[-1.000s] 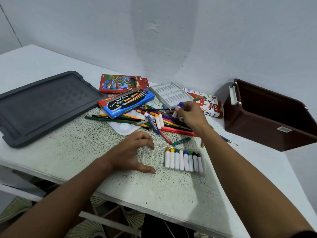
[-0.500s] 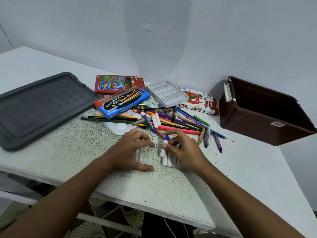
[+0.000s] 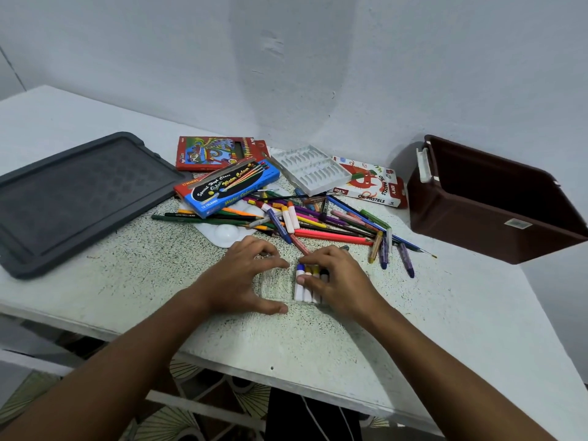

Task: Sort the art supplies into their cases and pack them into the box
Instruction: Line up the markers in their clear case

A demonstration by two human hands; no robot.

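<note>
At the far left a dark grey lid is lying flat on the table, probably set aside so the box stays open for packing. Moving right, a red pencil box and a blue water-colour box are sitting at the far side, with a white palette poking out from under the loose heap of pencils and markers.

Near the table's middle, the left hand is bracing a clear plastic case: its fingers are curling onto the far edge and the thumb is stretching along the near edge, seemingly to keep the light case from sliding. Just to its right, the right hand is resting over the white-bodied markers lying side by side in the case, thumb and forefinger closing on the leftmost, blue-capped one, apparently seating it in the row. Whether it is being pinched or only pressed is hard to tell.

Further right, a white ribbed tray is leaning on the oil pastels box, and the brown box is waiting open at the right, well apart from the hands.

The right hand is hiding most of the marker row, so the count is unclear. The case's clear walls are barely showing, and the brown box's inside is too dark to read.
</note>
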